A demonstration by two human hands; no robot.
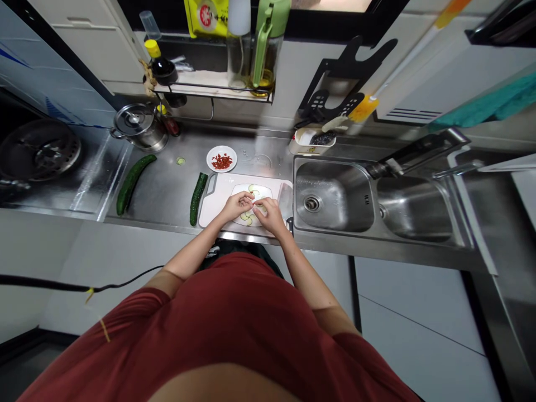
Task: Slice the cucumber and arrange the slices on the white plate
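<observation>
Both hands are over a white plate that lies on a pale cutting board and holds thin cucumber slices. My left hand has its thumb and fingertips drawn together near the plate's middle. Close beside it, my right hand pinches a tiny red piece, its fingertips almost touching the left ones. Behind the board, a small white dish holds red pieces. A cut cucumber lies along the board's left side.
A whole cucumber and a lidded steel pot are at the left. A knife blade lies at the board's right end, beside the double sink. Bottles stand on the rack above; a pan sits far left.
</observation>
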